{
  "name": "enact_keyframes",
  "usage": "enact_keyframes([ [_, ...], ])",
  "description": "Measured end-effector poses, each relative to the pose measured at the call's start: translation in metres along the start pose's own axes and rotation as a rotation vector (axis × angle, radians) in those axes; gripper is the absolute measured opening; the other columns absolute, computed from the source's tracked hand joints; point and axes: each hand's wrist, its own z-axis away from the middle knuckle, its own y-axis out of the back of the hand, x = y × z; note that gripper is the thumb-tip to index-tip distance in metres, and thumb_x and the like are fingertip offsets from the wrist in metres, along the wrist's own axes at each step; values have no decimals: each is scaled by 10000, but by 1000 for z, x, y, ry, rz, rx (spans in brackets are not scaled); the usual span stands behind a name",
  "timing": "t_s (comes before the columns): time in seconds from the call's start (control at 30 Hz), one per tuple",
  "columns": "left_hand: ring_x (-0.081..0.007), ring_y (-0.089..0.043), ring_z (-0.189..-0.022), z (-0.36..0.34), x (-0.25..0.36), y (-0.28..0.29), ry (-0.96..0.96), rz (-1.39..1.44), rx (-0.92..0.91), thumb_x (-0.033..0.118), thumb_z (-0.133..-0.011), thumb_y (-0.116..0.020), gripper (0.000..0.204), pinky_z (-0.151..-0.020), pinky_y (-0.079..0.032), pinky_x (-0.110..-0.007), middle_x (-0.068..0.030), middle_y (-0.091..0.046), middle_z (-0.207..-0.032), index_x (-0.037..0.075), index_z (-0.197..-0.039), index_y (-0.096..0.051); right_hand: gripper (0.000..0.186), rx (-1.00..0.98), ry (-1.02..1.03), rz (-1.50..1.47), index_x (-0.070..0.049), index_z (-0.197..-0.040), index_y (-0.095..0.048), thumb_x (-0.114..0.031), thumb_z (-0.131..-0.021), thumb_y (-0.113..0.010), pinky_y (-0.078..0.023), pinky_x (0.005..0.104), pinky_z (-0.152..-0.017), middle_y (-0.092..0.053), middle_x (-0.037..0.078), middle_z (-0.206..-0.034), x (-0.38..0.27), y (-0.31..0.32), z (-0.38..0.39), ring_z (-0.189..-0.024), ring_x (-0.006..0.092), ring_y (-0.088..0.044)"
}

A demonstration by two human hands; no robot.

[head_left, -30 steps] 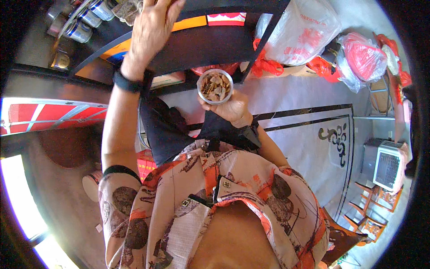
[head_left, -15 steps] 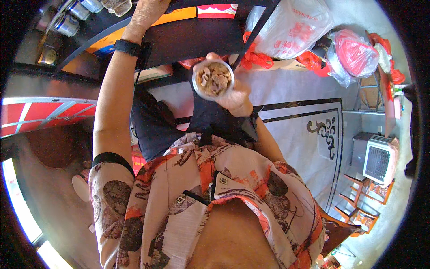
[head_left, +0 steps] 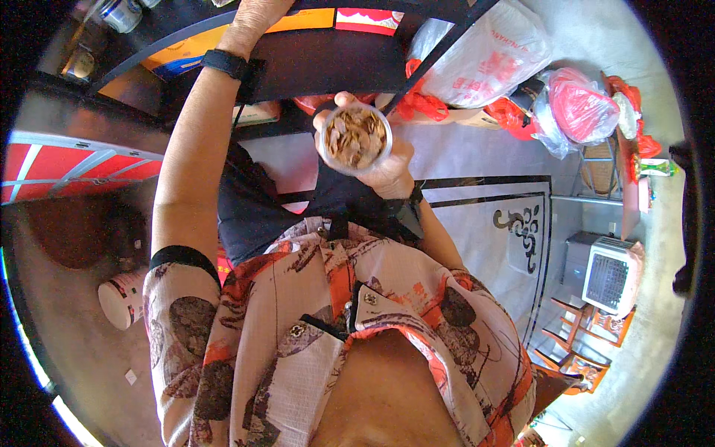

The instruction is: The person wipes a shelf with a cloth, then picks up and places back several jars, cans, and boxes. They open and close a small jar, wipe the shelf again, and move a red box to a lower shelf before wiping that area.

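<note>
In my right hand (head_left: 386, 170) is a clear round plastic tub (head_left: 386, 146), its open mouth turned toward me. The thumb and fingers wrap round its side. Brown dried flakes or slices (head_left: 355, 135) fill it; their exact kind I cannot make out. My left hand (head_left: 261, 15) reaches up over the dark shelf unit (head_left: 313, 63), a black band on its wrist. The picture's upper edge cuts off its fingers, so whatever they touch is hidden. Behind that wrist, an orange box (head_left: 302, 20) and a red-and-white box (head_left: 369, 20) stand in the shelf.
Metal-looking cans (head_left: 121, 13) stand at the upper left of the shelf. Plastic bags (head_left: 484, 56) are heaped to its right. Red panels (head_left: 89, 170) and a white bucket-like container (head_left: 121, 299) lie to the left. Wooden chairs (head_left: 570, 328) and a white crate (head_left: 611, 276) are at far right.
The whole view has shifted slightly. My left hand now appears a little further right and higher. My right hand still holds the tub, whose contents look sharper.
</note>
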Motion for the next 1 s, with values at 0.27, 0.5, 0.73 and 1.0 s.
enact_keyframes([
  [0.27, -95, -654, -933, 87, 79, 54, 397, 331, 55, 144, -992, -653, 193, -810, -511, -233, -62, -735, -1025, -1, -1096, -727, 864, 153, 7, 17, -11, -1479, -398, -389, -807, -788, -488, 490, -1029, -539, 150, -1404, 2, 15, 6, -1277, 313, -551],
  [0.5, -97, -636, -820, 177, 127, 100, 672, 450, -80, 61, -964, -653, 110, -748, -521, -268, -67, -727, -955, 3, -1014, -733, 927, 158, -106, -20, -30, -1518, -335, -358, -781, -792, -396, 499, -1123, -510, 158, -1443, 25, 7, 7, -1331, 296, -510],
  [0.73, -111, -606, -811, 202, 135, 117, 784, 555, -7, 66, -920, -718, 55, -764, -483, -269, -57, -703, -880, 12, -929, -730, 890, 20, -121, 18, -2, -1446, -388, -349, -754, -827, -404, 436, -1120, -568, 147, -1358, 33, 4, -9, -1279, 285, -553],
  [1.0, -127, -599, -771, 189, 144, 123, 677, 546, 18, 34, -892, -735, 34, -732, -476, -271, -52, -680, -839, 10, -879, -713, 870, 170, -156, -134, -98, -1348, -484, -475, -651, -843, -544, 373, -792, -545, 189, -1256, 43, 15, 1, -1028, 321, -602],
])
